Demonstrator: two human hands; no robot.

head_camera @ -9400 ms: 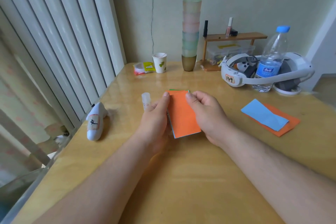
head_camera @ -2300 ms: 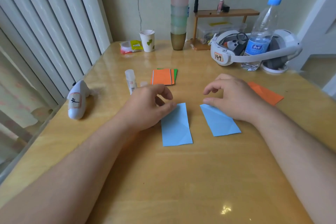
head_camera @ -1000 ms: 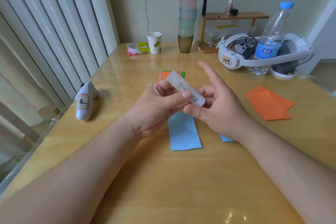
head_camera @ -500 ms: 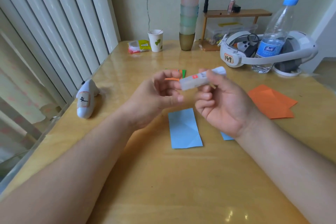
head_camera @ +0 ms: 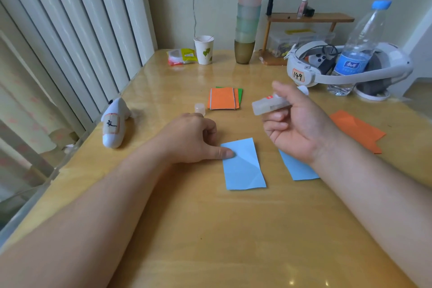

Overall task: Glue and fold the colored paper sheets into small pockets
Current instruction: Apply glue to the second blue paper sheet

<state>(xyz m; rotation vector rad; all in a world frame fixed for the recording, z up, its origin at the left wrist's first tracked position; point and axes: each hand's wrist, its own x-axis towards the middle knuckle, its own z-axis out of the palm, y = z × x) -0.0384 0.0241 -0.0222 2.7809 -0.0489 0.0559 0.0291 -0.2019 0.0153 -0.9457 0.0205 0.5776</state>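
Note:
A blue paper sheet [head_camera: 244,166] lies flat in the middle of the table. My left hand [head_camera: 191,140] rests beside it, its thumb pressing the sheet's upper left corner. My right hand [head_camera: 297,124] is raised above the table and grips a translucent glue stick [head_camera: 268,105]. The stick's cap [head_camera: 199,109] stands on the table behind my left hand. A second blue sheet [head_camera: 297,168] lies partly under my right wrist. A finished stack of orange and green pockets [head_camera: 224,98] sits farther back. An orange sheet [head_camera: 357,131] lies at the right.
A white toy-shaped object [head_camera: 114,121] lies near the table's left edge. At the back stand a paper cup [head_camera: 203,50], a tall stack of cups [head_camera: 247,25], a small wooden shelf [head_camera: 308,18], a headset [head_camera: 350,65] and a water bottle [head_camera: 357,49].
My left hand pulled the cap off the glue stick, set it on the table and came down onto the blue sheet. My right hand keeps the open stick in the air.

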